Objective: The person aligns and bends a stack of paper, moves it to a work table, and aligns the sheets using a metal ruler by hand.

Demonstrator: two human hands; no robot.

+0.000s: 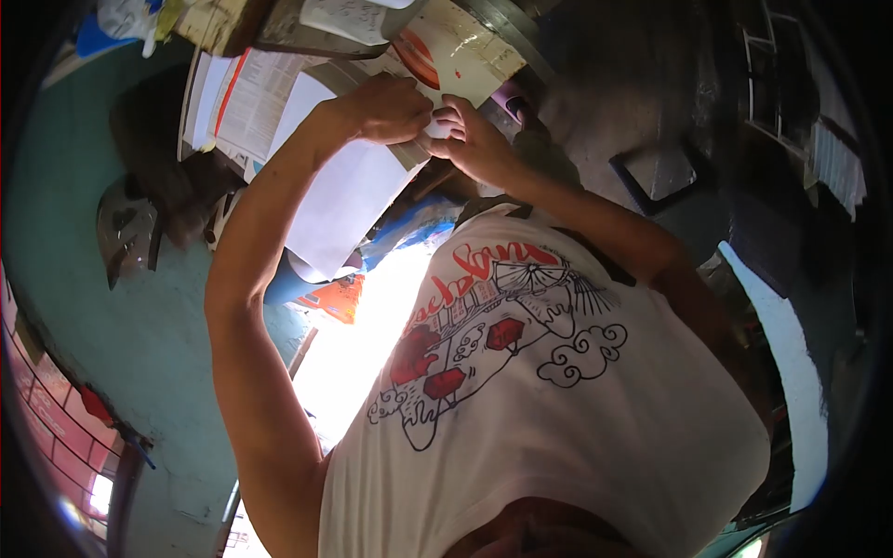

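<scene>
My left hand (pixel 389 109) is closed, its fingers bent down over the upper edge of a white sheet of paper (pixel 339 209). Just to its right, my right hand (pixel 476 144) has its thumb and fingers drawn together on a small pale edge that looks like paper. The two hands nearly touch, and the left fingertips are hidden. The sheet hangs down below my left forearm. Behind it are printed pages (pixel 260 102) with a red stripe. A cream printed sheet (pixel 456 56) with an orange-red shape lies just beyond my hands.
A wooden ledge (pixel 209 26) with a white handwritten paper (pixel 344 19) stands at the top. A teal wall (pixel 65 223) fills the left side. An orange packet (pixel 335 298) sits below the hanging sheet. A dark frame-like object (pixel 656 172) is on the right.
</scene>
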